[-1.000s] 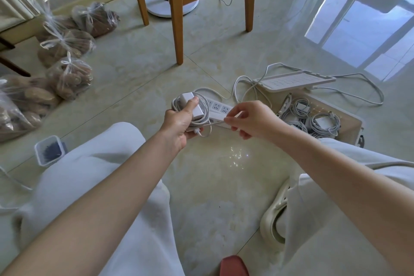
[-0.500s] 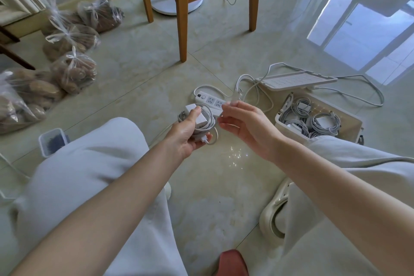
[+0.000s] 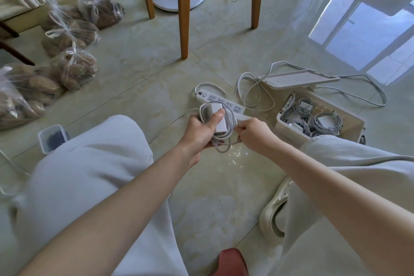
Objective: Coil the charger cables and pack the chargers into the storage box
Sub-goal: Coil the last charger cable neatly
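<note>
The grip of the left hand (image 3: 201, 132) is closed round a white rectangular plastic charger brick (image 3: 221, 126). The thumb is pressed on the brick's top face and the fingers are curled beneath. A thin grey-white cable (image 3: 231, 119) is wound in loops lengthwise over the brick, and the bundle is held in the air above the floor, in front of the knees. The grip of the right hand (image 3: 253, 134) is pinched on the cable at the right edge of the loops, touching the bundle. A short loose bight is seen hanging below both hands, so the winding is judged nearly but not quite finished. The brick's long axis runs away from the person and slightly to the left. The open white plastic storage box (image 3: 289, 129) lies to the right of the bundle, near it. The right hand is between bundle and box and is therefore the nearer one. Several grey coiled chargers (image 3: 324, 121) are already laid inside the box, with some room left toward its far wall. The box's white lid (image 3: 298, 78) is propped behind it. A white power strip (image 3: 208, 96) lies on the pale tiled floor (image 3: 212, 186) just beyond the hands. Farther off, a wooden chair (image 3: 184, 18) and clear knotted bags of brown tubers (image 3: 71, 67) are seen.
</note>
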A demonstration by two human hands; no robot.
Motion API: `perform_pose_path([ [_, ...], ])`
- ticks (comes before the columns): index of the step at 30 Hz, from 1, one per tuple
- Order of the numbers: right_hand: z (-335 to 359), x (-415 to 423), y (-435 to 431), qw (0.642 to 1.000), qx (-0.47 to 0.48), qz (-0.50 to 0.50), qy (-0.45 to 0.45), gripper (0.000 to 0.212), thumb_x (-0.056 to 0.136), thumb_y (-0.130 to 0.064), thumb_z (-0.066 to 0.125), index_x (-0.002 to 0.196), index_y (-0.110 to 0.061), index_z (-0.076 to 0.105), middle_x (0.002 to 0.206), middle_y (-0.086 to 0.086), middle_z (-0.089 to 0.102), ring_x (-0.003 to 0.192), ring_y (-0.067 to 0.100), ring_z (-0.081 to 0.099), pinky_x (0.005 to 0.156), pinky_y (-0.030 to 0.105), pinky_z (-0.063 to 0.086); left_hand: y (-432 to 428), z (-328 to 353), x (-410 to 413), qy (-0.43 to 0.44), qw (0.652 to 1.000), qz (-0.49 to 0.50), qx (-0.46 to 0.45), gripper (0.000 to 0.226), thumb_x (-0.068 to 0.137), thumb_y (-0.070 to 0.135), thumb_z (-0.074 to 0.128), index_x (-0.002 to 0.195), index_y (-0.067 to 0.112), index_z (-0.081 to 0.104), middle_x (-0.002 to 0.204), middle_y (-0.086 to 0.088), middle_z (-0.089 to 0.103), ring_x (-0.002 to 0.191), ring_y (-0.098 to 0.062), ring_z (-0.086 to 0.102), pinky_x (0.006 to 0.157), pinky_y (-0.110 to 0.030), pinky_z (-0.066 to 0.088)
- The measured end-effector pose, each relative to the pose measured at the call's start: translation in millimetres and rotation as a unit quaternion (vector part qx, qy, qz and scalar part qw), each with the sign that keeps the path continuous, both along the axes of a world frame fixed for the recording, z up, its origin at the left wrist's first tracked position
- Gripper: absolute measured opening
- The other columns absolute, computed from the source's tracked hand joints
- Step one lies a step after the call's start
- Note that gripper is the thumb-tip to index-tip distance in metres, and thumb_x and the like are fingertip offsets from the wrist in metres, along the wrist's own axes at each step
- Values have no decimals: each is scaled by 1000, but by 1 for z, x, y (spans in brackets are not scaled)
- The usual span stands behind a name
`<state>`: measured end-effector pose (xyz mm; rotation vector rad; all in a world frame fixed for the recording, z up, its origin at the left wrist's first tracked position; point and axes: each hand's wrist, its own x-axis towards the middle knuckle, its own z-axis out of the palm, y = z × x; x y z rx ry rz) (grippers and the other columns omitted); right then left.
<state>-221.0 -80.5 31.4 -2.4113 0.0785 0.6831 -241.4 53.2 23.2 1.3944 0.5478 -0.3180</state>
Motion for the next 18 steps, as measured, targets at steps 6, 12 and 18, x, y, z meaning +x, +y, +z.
perform_pose_path([
  [6,-4,9,-4,998,-31,59,0,30,97,-16,42,90,3,63,95,22,68,73,26,54,80,43,54,0,-4,1,4,999,33,-17,35,87,34,64,106,5,63,78,-7,62,57,-16,59,60,-32,55],
  [12,-4,10,-7,984,-107,142,-4,19,96,-12,39,88,-10,57,87,13,59,78,25,53,82,40,52,-7,-6,-3,-55,997,45,-15,36,88,28,64,109,0,58,85,-12,64,67,-19,61,63,-36,55],
  [18,1,11,-5,994,44,70,-77,28,89,1,38,66,-7,51,63,-1,50,53,13,49,58,21,48,-3,2,-1,-76,995,30,-48,18,92,29,58,97,13,62,78,-2,67,66,-13,63,63,-34,55],
])
